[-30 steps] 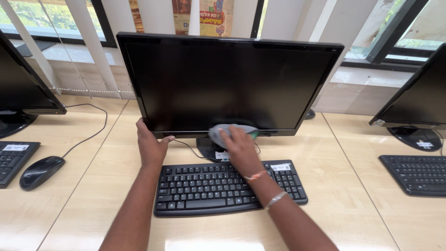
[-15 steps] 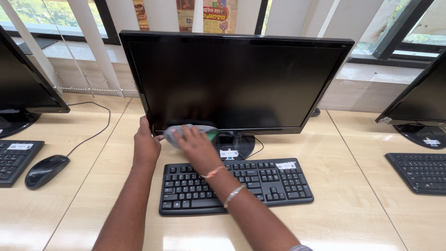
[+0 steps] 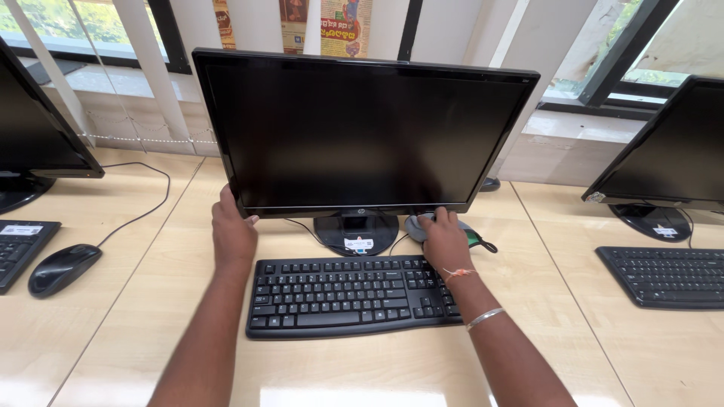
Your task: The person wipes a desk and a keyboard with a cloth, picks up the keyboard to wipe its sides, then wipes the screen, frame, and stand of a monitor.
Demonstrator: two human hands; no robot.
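The right hand [image 3: 445,240] presses a grey cloth [image 3: 415,226] against the lower right corner of the middle monitor [image 3: 362,132], fingers curled down over the cloth and holding it; the cloth is a soft, rounded wad, pale grey, with a small green patch showing at its right edge, and most of it is hidden under the fingers. It sits just under the monitor's bottom bezel, between the round black stand [image 3: 356,231] and the right end of the screen, just above the bench [image 3: 528,316]. The left hand [image 3: 232,232] grips the monitor's lower left corner, thumb on the front of the bezel and the fingers wrapped round behind, closed on the frame. The monitor is a wide black flat panel, switched off, its dark glass reflecting faintly, with a thin glossy frame. A black keyboard [image 3: 347,295] lies directly before the stand, between the two forearms, the right wrist crossing its right end. The right wrist wears a thread band and a silver bangle [image 3: 483,319]. On the left part of the pale wooden bench are a black mouse [image 3: 63,268] with its cable and another monitor [image 3: 34,128]; a third monitor [image 3: 667,154] and a second keyboard [image 3: 664,277] stand to the right
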